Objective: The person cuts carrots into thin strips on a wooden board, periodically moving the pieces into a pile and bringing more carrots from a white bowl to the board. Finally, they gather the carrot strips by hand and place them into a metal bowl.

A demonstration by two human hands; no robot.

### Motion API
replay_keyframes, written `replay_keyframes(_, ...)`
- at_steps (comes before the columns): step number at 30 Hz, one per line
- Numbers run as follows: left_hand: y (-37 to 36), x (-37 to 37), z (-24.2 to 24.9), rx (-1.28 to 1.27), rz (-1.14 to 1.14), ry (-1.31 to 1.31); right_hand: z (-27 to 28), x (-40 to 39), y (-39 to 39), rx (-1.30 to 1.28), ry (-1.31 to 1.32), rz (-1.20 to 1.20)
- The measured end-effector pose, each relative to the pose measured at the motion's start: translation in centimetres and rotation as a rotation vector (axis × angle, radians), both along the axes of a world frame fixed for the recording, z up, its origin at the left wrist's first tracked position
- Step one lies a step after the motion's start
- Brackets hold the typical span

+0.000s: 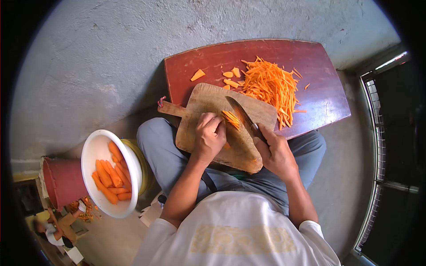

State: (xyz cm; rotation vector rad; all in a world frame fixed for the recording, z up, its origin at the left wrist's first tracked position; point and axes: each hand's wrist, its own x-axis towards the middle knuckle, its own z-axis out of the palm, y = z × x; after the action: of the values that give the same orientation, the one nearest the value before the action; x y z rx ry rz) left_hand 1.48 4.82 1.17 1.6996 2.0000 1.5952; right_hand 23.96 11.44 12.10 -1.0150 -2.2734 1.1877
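Note:
A wooden cutting board with a handle lies across my lap and the edge of a red table. My left hand rests on the board with its fingers curled together, against a small stack of carrot strips. In my right hand is the dark handle of a knife, its blade slanting up and left just right of the strips. Beyond the board, a large heap of shredded carrot and several carrot slices lie on the table.
The red table stands against a wall. At the left are a white basin of whole carrots and a red container. Another person sits at the lower left near scraps on the floor. A door with a grille is at the right.

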Motion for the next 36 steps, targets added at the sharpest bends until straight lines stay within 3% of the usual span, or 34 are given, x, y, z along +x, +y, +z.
replay_keyframes(6, -0.6, -0.6, 0.1, 0.009, 0.027, -0.126, -0.7, 0.8, 0.8, -0.06, -0.034, 0.144)
replay_keyframes(10, -1.6, -1.5, 0.6, -0.067, -0.004, -0.123, -1.8, 1.0, 5.3, -0.012, -0.069, 0.079)
replay_keyframes(12, -2.4, -2.2, 1.8, -0.123, -0.054, -0.039, -4.4, 1.5, 8.6, 0.06, 0.032, -0.014)
replay_keyframes(14, -3.5, -2.5, 5.0, -0.188, -0.111, 0.098, -2.5, 1.4, 10.3, -0.028, -0.093, -0.053)
replay_keyframes(15, -4.5, -2.6, 5.7, -0.289, -0.16, 0.048, -1.6, 1.4, 10.6, -0.073, -0.157, -0.069)
replay_keyframes(19, -6.6, -1.7, 4.4, -0.383, -0.236, 0.044, -1.2, 1.7, 5.8, 0.006, 0.007, 0.002)
replay_keyframes(22, -6.1, -0.5, 2.0, -0.257, -0.225, 0.15, 0.1, 1.9, 2.0, -0.101, -0.069, 0.113)
replay_keyframes(27, -3.3, 1.3, 1.4, -0.178, -0.191, 0.278, 0.0, 1.0, 0.0, -0.015, -0.028, 0.131)
replay_keyframes(36, -2.1, 0.8, 0.8, -0.245, -0.225, 0.382, -0.7, 1.7, -2.2, 0.078, -0.137, 0.144)
